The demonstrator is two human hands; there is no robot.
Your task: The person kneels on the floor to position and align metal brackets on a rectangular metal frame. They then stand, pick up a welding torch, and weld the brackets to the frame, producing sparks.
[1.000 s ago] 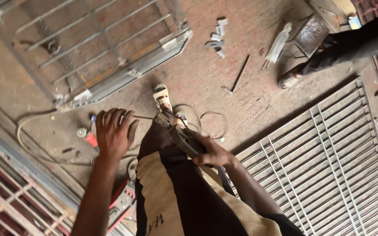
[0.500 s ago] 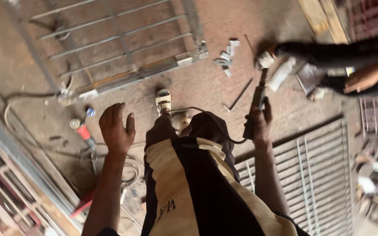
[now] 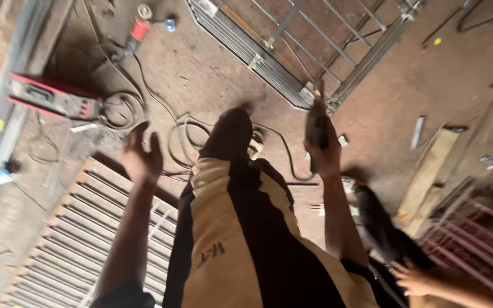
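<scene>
One power tool (image 3: 316, 122), right of centre, is gripped by the right hand (image 3: 323, 154), fingers wrapped around its body; its long axis runs up the frame, tip toward the metal grille (image 3: 315, 51) above. The left hand (image 3: 141, 157) hangs empty, fingers spread. One red welding machine (image 3: 52, 97) sits upper left, with cables (image 3: 184, 137) looped between. Another person's hand (image 3: 412, 279) shows lower right.

You wear trousers (image 3: 241, 239) in 2 colours, black and tan panels, small dark marking on the tan; both forearms bare.
</scene>
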